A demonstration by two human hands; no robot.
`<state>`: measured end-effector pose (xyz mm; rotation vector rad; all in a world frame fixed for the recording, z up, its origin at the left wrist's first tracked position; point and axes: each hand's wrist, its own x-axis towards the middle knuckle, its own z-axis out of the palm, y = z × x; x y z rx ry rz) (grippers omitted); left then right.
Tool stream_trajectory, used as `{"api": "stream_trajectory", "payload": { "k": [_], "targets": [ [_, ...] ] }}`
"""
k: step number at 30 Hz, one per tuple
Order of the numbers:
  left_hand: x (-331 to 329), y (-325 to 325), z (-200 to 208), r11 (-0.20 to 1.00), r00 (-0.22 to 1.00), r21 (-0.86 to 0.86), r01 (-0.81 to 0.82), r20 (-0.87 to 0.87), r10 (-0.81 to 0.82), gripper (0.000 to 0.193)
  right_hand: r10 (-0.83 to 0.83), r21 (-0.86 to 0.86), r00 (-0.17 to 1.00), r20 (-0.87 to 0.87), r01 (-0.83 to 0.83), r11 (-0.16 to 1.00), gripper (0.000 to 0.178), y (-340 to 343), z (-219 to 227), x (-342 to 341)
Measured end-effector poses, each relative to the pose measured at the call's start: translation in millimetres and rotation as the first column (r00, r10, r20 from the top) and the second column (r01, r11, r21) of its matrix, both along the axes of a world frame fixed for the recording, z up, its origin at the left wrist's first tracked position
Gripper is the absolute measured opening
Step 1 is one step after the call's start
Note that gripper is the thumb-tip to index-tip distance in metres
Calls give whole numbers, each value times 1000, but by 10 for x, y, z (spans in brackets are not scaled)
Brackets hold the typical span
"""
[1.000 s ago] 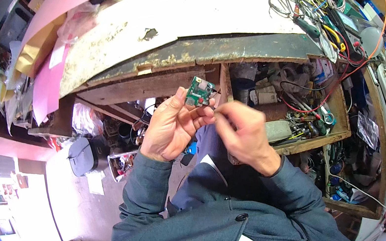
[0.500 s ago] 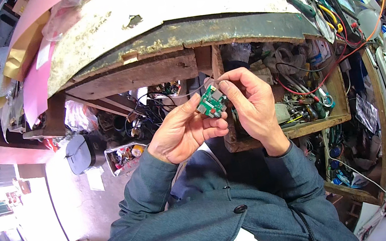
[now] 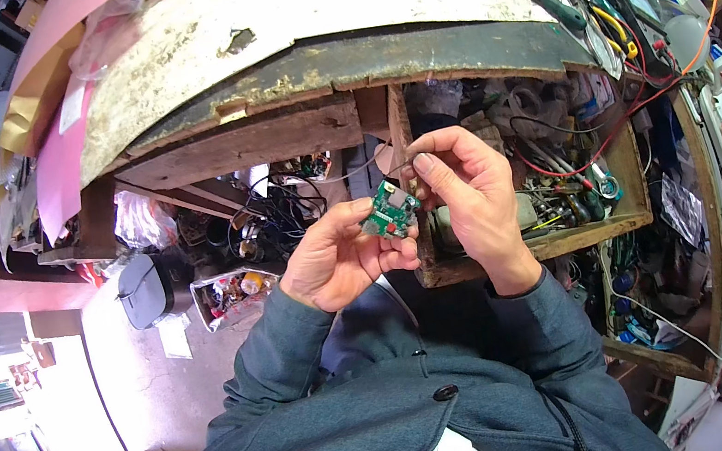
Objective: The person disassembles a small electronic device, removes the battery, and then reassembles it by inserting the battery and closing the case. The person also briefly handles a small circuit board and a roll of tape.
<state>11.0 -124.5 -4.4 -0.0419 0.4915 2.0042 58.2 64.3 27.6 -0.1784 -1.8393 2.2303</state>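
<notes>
Fingers and thumb of my left hand [image 3: 332, 253] are closed on the edges of a small green circuit board [image 3: 391, 210]. The board is tilted, with a silver-grey block and a red part on its face. Just to its right and a little above, my right hand [image 3: 474, 204] is in a pinch. A thin dark wire-like piece [image 3: 405, 164] shows at its thumb and forefinger; its ends are hard to make out. A grey cable [image 3: 357, 170] runs behind the board toward that spot; whether it joins the pinched piece cannot be seen.
A worn workbench [image 3: 338, 70] crosses the far side, its right end heaped with pliers, cables and tools. Beneath it, an open wooden drawer [image 3: 569, 241] holds tools. Black cables [image 3: 275, 210] hang left of my hands. A dark bin [image 3: 147, 290] and a parts box [image 3: 236, 295] stand lower left.
The circuit board and my left hand have moved slightly left and down, away from my right fingertips. The gap between board and right hand is wider. My right hand keeps its pinch.
</notes>
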Motion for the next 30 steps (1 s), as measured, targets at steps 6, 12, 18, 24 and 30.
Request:
{"api": "stream_trajectory", "payload": {
  "k": [6, 12, 18, 24, 30],
  "targets": [
    [2, -15, -5, 998, 998, 39, 45, 38, -46, 44, 20, -72, 999, 47, -16, 997, 13, 22, -34, -6],
    [20, -4, -3, 997, 996, 39, 71, 49, -73, 44, -2, -58, 1000, 21, 3, 998, 12, 27, -82, -23],
    [62, 19, 29, 994, 998, -103, 37, -55, -43, 50, 0, -130, 999, 43, 5, 992, 11, 65, -51, 13],
    [-7, 73, 105, 987, 966, -157, 16, -252, -56, 38, -28, -95, 997, 71, 35, 995, 18, 205, 18, 96],
    [-37, 371, 254, 972, 895, -224, -66, -445, -42, 43, -40, 72, 999, -31, 43, 996, 16, 418, 50, 216]
  ]
}}
